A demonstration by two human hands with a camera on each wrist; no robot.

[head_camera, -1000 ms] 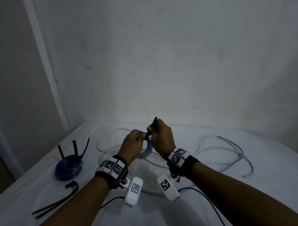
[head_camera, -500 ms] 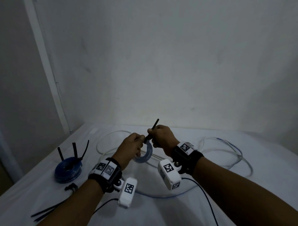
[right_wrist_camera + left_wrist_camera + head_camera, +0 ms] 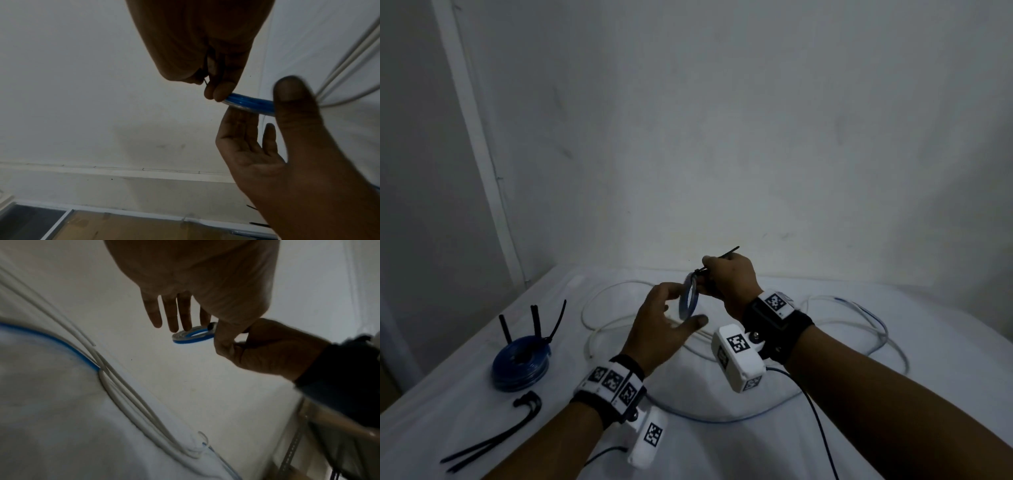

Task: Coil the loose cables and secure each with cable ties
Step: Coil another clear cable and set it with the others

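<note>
Right hand (image 3: pixel 729 282) pinches the small blue coil (image 3: pixel 688 301) by its black cable tie (image 3: pixel 722 257); left hand (image 3: pixel 661 329) fingers spread wide beside it.

The right hand (image 3: pixel 729 284) hides where the black cable tie (image 3: pixel 726 255) grips the small coil (image 3: pixel 688 301).
</note>
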